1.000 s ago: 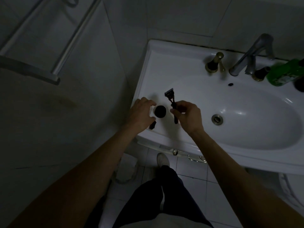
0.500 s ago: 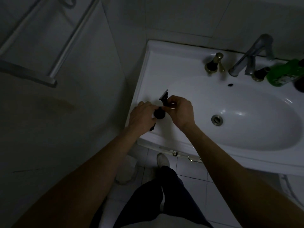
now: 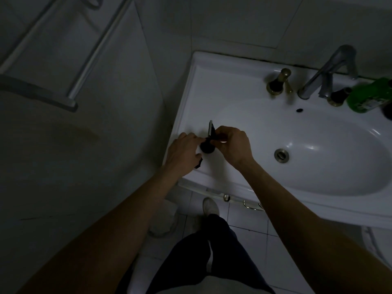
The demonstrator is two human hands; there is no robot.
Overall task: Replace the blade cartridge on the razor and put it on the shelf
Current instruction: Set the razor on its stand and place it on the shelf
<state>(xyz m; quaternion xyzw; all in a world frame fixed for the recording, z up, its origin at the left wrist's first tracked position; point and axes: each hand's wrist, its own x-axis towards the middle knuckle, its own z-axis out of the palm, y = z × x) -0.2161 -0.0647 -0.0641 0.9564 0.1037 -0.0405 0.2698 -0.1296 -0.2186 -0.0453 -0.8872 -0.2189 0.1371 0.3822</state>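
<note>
Pinching the razor in closed fingers over the sink's near-left rim, the right hand is wanting a steady, straight seating, while the left hand, curled beside a dark round piece, is bracing; its grip I cannot tell.

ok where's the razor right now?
Head view, left of centre: the razor is in the right hand over the sink's left ledge, beside the left hand.
</note>
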